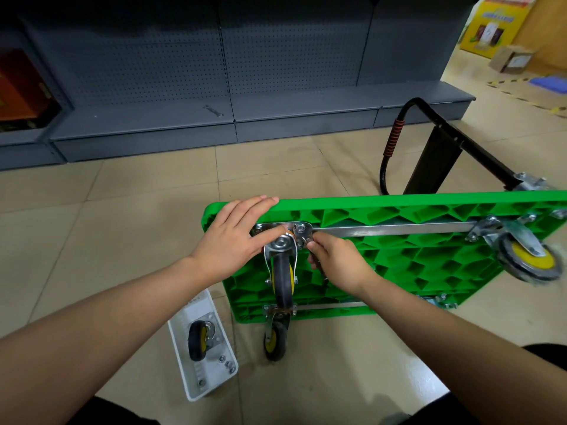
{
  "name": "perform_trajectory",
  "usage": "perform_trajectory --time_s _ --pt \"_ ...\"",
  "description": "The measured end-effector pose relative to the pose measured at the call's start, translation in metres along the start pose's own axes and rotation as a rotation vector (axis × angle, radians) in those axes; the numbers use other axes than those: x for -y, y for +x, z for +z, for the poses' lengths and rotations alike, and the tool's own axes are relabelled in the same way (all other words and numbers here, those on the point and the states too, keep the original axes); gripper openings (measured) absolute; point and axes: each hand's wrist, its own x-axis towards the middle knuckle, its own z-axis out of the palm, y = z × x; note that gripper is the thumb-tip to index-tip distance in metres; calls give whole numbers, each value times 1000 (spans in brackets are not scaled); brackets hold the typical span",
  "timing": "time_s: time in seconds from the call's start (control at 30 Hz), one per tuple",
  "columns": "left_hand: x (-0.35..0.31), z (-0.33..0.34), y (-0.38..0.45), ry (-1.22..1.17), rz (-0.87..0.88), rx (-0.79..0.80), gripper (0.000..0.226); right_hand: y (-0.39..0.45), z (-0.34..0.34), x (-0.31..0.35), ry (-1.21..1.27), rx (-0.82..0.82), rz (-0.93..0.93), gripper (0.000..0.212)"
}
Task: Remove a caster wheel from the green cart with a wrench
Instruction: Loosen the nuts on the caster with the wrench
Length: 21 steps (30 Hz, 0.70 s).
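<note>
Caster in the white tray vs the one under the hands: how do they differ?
The tray caster lies loose in the white tray beside loose bolts; the worked caster is on the green cart, left hand steadying, right hand holding the wrench. Both have black tyres and yellow hubs.

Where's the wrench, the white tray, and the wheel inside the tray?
wrench (319, 266): head view, dark handle under the right hand.
white tray (196, 391): head view, near rim.
wheel (196, 340): head view, black tyre.
</note>
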Motion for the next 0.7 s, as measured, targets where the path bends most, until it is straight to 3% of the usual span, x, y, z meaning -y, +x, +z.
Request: perform_trajectory --time_s 0.17,0.33,0.53,0.7 --pt "0 1 0 0 -4 5 45 1 -23 8 -366 13 -79 20" --pt "1 2 -1 9 -1 15 50 -2 -39 18 -905 -207 -263 9" --pt "0 0 0 1 2 7 49 -11 -45 14 -783 -168 -222 19" --pt "0 1 -1 -12 -5 12 51 -24 -41 5 -317 -87 -85 19"
